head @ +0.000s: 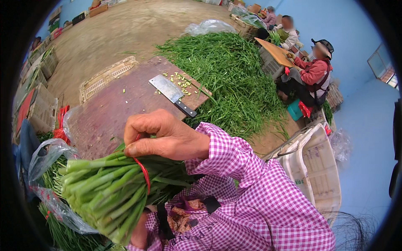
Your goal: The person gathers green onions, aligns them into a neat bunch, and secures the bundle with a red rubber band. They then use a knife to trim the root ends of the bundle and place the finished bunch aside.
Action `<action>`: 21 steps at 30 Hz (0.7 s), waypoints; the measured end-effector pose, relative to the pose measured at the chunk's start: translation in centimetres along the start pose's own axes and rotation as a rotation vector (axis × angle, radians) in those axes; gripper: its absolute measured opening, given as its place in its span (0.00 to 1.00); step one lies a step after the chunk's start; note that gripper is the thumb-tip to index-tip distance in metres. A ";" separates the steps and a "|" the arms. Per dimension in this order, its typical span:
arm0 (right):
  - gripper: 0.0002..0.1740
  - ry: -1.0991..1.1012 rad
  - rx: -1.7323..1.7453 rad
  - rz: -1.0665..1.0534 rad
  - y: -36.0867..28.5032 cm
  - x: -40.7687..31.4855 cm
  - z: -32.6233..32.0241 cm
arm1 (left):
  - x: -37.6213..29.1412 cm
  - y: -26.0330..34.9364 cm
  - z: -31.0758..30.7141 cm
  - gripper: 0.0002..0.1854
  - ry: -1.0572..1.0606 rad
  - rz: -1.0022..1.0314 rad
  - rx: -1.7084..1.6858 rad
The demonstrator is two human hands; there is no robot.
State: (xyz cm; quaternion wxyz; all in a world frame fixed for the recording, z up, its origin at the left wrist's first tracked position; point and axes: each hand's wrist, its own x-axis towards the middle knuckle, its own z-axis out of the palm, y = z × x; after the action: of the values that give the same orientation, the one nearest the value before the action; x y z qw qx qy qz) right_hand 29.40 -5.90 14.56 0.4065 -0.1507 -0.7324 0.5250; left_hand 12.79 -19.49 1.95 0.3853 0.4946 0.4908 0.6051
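A thick bundle of chive-like green stalks is raised in front of my chest, its cut ends facing left and down. Around it runs a red tie. My right hand pinches the tie at the top of the bundle between thumb and curled fingers. From below, my left hand reaches behind the stalks and holds them; its fingers are hidden. Beyond my right hand is a worn board, bearing a cleaver with a black handle and several short cut stalk ends.
A large heap of loose greens covers the floor beyond the board. White plastic crates stand at right. Clear plastic bags and red ties are at left. A co-worker sits by another board, others farther back.
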 end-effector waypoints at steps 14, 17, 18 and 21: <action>0.08 -0.625 -0.392 -0.342 -5.3 -3.9 5.2 | -2.3 3.7 -2.4 0.34 -0.185 -0.647 -1.455; 0.11 -0.502 -0.769 -0.317 -6.2 -5.7 6.5 | -2.3 3.7 -1.4 0.32 -0.216 -0.584 -1.689; 0.10 -0.321 -0.675 -0.297 -5.8 -6.1 7.1 | -1.9 3.7 -1.1 0.32 -0.213 -0.547 -1.697; 0.07 0.215 -0.299 0.081 -4.0 -7.4 9.5 | -0.1 3.4 -0.9 0.33 -0.132 -0.373 -1.508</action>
State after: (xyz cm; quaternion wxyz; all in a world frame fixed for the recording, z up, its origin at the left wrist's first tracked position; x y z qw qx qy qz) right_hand 27.73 -18.45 13.78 0.4341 -0.2941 -0.7480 0.4070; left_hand 12.02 -20.54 5.18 0.7413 0.0431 -0.0022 0.6698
